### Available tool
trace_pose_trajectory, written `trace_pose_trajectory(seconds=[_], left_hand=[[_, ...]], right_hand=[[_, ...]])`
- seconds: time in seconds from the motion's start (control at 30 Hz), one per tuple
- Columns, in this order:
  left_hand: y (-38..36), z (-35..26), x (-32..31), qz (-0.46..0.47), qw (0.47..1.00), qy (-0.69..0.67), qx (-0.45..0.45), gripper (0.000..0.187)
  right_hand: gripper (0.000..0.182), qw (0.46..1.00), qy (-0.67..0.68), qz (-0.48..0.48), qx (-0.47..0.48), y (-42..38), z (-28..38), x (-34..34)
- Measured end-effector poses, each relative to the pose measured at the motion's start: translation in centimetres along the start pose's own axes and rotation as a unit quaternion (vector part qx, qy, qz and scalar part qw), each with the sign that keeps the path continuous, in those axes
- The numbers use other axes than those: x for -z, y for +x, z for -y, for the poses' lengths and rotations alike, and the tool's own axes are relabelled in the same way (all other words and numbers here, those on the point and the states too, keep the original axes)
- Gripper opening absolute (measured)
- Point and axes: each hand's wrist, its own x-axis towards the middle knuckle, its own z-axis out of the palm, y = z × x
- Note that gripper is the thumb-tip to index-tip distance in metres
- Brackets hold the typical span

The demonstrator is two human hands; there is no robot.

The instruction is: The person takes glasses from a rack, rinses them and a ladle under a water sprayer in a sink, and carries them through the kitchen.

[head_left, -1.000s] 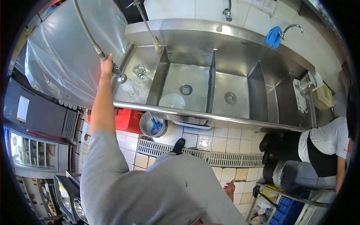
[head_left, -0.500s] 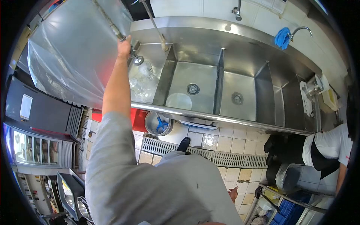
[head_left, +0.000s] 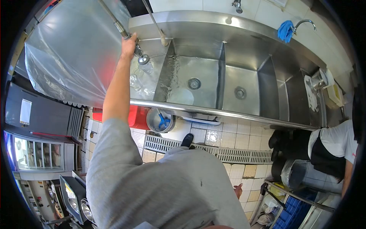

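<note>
Over steel sink [head_left: 244, 49], left hand [head_left: 129, 45] fingers clench sprayer [head_left: 138, 51], nozzle pointing down.

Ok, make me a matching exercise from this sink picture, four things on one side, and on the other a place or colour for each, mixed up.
Things:
1. spray hose
2. cloth
3. bucket
4. jar

Places or colours:
A. blue, hung over a tap
B. on the floor under the sink's front edge
C. in the grip of the left hand
D. clear, standing on the drainboard

Pairs: 1-C, 2-A, 3-B, 4-D
</note>
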Motion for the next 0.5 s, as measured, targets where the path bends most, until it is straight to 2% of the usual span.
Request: trace_pose_trajectory(seconds=[0.1, 0.17, 0.27, 0.4, 0.47, 0.5], left_hand=[[-1.3, -2.2, -0.3, -0.005, 1.0, 0.019, 0.01, 0.043], [-2.6, -4.0, -1.0, -0.005, 0.999, 0.013, -0.041, 0.052], [-2.4, -4.9, -1.3, -0.022, 0.999, 0.025, -0.024, 0.058], [-2.9, -6.1, -2.1, -0.031, 0.999, 0.018, -0.029, 0.056], [-3.8, -6.9, -2.5, -0.089, 0.992, 0.026, -0.087, 0.052], [-3.6, -6.8, -2.3, -0.088, 0.992, 0.029, -0.087, 0.052]], right_hand=[[0.08, 0.999, -0.005, 0.021, 0.042, 1.1, 0.4, -0.1], [0.08, 0.995, -0.009, 0.042, 0.088, 2.0, 0.3, 0.2], [0.08, 0.997, 0.007, 0.035, 0.068, 3.2, 0.5, 0.0], [0.079, 0.997, 0.003, 0.044, 0.071, 3.6, 0.5, 0.1], [0.08, 0.997, 0.008, 0.037, 0.06, 3.5, 0.0, 0.1], [0.08, 0.997, 0.008, 0.039, 0.058, 3.4, -0.4, 0.1]])
